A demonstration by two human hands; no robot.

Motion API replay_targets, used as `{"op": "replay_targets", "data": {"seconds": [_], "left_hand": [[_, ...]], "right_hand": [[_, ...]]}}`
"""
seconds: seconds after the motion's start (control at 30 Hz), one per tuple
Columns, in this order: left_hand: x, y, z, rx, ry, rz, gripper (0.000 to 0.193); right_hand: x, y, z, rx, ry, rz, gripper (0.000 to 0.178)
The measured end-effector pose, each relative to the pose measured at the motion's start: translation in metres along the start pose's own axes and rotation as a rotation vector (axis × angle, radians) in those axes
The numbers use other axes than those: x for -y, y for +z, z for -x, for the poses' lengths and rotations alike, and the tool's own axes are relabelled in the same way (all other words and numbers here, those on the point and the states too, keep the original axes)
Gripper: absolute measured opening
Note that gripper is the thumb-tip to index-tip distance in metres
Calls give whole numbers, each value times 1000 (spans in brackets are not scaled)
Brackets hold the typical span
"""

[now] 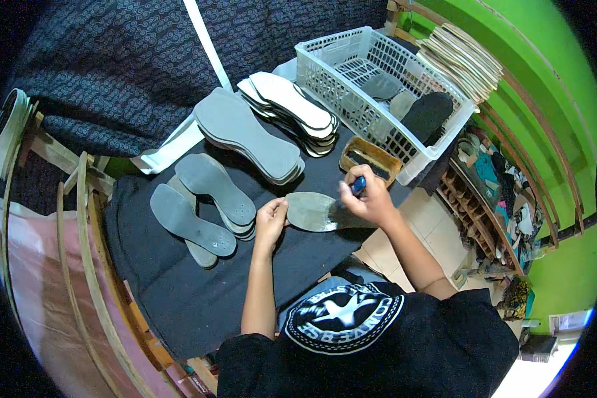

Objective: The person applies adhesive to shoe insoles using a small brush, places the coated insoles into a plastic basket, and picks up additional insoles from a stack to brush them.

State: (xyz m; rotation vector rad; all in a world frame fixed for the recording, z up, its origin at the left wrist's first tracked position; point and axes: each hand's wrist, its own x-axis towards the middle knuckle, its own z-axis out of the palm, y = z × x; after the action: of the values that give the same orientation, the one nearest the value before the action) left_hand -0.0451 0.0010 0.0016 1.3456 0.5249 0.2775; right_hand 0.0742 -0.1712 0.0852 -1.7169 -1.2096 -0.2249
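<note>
A grey shoe sole (307,211) lies in front of me, its right part darker with a wet, glossy patch. My left hand (270,224) pinches the sole's left end between thumb and fingers. Over the sole's right part, my right hand (370,199) is closed around a blue-handled tool (358,186); the tool's working end is hidden. Just beyond that hand stands a small tan tub (395,164) with dark stuff inside. Left of my left hand lie several grey soles (192,222), overlapping in pairs.
Behind the work sit a stack of grey soles (245,132) and a pile of white-topped ones (292,103). A white plastic crate (351,109) at the far right holds several soles. Dark cloth covers the table (179,298). Wooden rails (89,259) run along the left side.
</note>
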Motion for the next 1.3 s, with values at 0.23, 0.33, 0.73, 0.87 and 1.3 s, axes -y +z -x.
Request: {"op": "replay_targets", "data": {"seconds": [0.23, 0.33, 0.73, 0.87, 1.3], "left_hand": [[8, -4, -3, 13, 19, 4, 22], [8, -5, -3, 22, 18, -14, 22], [-1, 0, 2, -5, 14, -50, 24], [-2, 2, 1, 6, 11, -19, 24], [-2, 3, 1, -5, 15, 11, 24]], "right_hand": [[-5, 10, 7, 0, 97, -58, 24], [-8, 2, 2, -78, 30, 63, 21], [-9, 5, 0, -137, 106, 109, 21], [-7, 11, -1, -206, 170, -111, 21], [-1, 12, -5, -175, 341, -291, 25]]}}
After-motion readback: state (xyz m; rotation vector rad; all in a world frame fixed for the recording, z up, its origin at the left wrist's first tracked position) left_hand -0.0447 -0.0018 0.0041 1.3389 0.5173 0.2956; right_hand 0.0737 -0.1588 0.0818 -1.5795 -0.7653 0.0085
